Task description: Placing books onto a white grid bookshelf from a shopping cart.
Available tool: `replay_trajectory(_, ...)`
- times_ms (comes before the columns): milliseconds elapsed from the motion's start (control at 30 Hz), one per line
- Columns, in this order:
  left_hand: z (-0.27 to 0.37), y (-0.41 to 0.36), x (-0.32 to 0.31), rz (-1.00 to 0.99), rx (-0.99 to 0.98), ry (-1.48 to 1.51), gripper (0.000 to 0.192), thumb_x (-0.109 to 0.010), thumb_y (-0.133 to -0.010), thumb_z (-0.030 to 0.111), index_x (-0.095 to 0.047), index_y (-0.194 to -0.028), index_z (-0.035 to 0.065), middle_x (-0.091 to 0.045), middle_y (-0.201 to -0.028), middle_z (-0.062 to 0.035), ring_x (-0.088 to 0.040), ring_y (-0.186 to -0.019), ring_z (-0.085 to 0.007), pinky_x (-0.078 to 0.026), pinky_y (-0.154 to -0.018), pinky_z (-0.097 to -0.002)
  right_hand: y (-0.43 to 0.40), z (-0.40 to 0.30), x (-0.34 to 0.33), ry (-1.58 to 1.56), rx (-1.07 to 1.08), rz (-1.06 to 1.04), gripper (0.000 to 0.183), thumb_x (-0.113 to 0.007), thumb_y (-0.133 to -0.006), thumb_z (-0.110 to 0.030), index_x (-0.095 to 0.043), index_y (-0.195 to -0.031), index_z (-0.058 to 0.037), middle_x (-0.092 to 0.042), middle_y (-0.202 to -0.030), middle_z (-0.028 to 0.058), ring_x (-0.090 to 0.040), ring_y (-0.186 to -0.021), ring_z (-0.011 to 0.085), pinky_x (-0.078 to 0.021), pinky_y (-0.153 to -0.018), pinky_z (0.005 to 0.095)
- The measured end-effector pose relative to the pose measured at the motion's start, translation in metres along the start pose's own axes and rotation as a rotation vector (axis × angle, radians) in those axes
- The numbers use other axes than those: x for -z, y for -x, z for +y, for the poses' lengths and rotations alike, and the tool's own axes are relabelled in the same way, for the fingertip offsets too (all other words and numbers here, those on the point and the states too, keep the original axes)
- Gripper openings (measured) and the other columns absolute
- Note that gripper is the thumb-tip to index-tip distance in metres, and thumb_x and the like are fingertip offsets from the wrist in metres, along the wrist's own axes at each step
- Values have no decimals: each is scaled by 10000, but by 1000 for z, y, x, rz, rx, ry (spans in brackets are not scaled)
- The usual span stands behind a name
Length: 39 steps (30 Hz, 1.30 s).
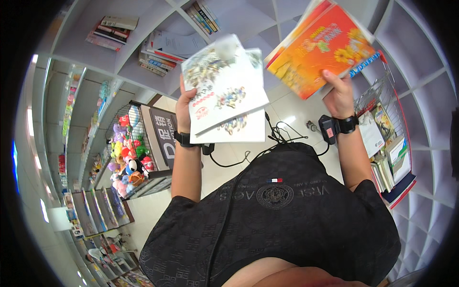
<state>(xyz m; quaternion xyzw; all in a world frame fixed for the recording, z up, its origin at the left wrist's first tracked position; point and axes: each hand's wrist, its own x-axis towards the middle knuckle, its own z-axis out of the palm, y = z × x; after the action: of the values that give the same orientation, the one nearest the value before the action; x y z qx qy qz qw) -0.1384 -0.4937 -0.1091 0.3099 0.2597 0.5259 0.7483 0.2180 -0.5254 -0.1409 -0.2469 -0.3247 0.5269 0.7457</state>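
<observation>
My left hand grips two thin white books with small coloured drawings on their covers, thumb on top at the left edge. The upper book lies askew over the lower one. On the other side, my right hand holds a stack of large thin books, its thumb pressed on the front cover. That top cover is orange and red with yellow flowers and bears writing. Paler book edges show behind it at the upper left. Both stacks are held up in the air, apart from each other.
White cubby shelves curve ahead and right, with books in some compartments. A shopping cart with books stands at my right. Leftward are a wire bin of plush toys and shop shelving. Cables hang before me.
</observation>
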Motion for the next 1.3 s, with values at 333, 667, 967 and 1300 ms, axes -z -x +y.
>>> replay_trajectory(333, -42, -17, -43, -324, 50, 47, 755, -386, -825, 17, -81, -1501, 156, -263, -1473, -226, -454, -1265, -327, -478, -977, -414, -19, -51, -72, 1152, 792, -965, 276, -681, -756, -86, -676, -1032, -95, -661, -1080, 67, -591, -1095, 283, -396, -984, 440)
replay_trajectory(667, -62, -15, -45, -553, 26, 29, 812, -573, -850, 246, -103, -1498, 109, -275, -1479, -189, -352, -1340, -295, -367, -1067, -398, 2, -73, -116, 1475, 722, -1277, 531, -728, -607, 13, -648, -1109, -142, -624, -1174, 18, -529, -1164, 312, -364, -1036, 498)
replay_trajectory(967, -64, -23, -40, -509, 136, -161, 884, -628, -825, 269, -90, -1491, 51, -266, -1484, -188, -355, -1336, -277, -354, -1066, -368, 12, -72, -99, 1604, 975, -1255, 395, -631, -720, -59, -620, -1107, -140, -621, -1126, 31, -576, -1093, 256, -454, -966, 439)
replay_trajectory(1300, -71, -43, -54, -562, 168, -159, 599, -461, -970, 166, -172, -1481, 42, -293, -1490, -129, -367, -1324, -180, -348, -1064, -314, -26, -152, -129, 1327, 571, -1318, 492, -724, -703, -22, -569, -1168, -63, -644, -1102, 107, -633, -1003, 266, -512, -860, 370)
